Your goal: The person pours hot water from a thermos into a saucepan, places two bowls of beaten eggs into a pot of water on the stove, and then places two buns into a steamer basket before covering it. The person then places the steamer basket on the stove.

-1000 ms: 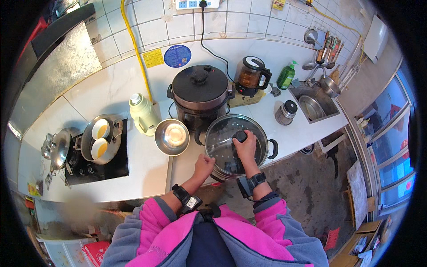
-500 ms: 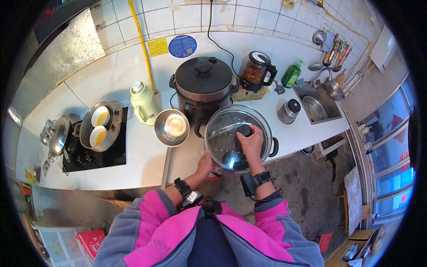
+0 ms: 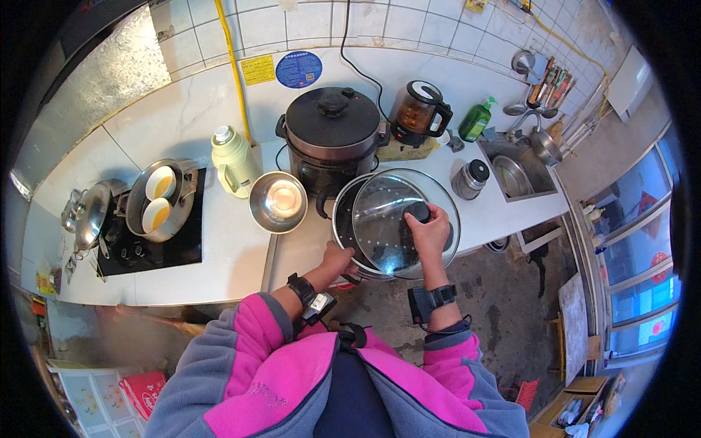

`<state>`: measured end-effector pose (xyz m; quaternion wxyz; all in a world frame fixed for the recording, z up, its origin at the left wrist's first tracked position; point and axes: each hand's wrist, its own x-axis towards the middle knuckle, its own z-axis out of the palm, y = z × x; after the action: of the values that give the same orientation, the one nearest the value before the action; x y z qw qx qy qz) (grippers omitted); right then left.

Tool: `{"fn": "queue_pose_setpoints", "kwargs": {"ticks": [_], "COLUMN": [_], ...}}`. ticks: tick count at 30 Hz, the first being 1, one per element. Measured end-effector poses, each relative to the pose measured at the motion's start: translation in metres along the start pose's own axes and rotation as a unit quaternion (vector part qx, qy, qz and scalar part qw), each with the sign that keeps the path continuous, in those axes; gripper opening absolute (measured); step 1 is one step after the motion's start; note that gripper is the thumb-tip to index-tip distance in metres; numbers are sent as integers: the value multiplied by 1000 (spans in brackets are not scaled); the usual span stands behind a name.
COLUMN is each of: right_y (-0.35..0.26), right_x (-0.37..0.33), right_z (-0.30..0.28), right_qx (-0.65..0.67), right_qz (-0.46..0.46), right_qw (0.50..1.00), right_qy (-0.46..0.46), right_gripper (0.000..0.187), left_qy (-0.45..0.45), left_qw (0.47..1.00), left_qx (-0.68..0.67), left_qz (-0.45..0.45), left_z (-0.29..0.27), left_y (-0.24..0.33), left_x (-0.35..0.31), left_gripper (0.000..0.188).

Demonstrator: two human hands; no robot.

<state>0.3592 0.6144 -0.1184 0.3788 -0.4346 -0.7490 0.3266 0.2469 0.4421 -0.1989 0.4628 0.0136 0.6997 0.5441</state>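
Watching remotely from the counter's (image 3: 488, 217) left end, I see a pan (image 3: 136, 209) holding two bowls (image 3: 155, 215), then a flask (image 3: 236, 166) and a steel bowl (image 3: 278, 202). My left hand (image 3: 338, 260), apart from the right, is at the near-left rim of the pot (image 3: 342, 220); I cannot tell its exact grip. The pot stands at the counter's front edge, its left side uncovered by the lid (image 3: 385, 228), whose knob (image 3: 416, 212) my right hand (image 3: 431, 231) clasps. Beyond stands a jar (image 3: 469, 179).
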Motion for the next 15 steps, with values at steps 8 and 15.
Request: {"fn": "queue_pose_setpoints", "kwargs": {"ticks": [8, 15], "right_y": [1, 8], "right_x": [11, 26], "right_z": [-25, -38], "right_qx": [-15, 36], "right_qz": [-14, 46], "right_qw": [999, 997], "right_qy": [34, 48], "right_gripper": [48, 49], "left_qy": [-26, -27], "left_qw": [998, 999], "left_qx": [-51, -7], "left_qz": [12, 34], "left_z": [1, -20], "left_y": [3, 8], "left_x": [-9, -27], "left_gripper": [33, 38]}}
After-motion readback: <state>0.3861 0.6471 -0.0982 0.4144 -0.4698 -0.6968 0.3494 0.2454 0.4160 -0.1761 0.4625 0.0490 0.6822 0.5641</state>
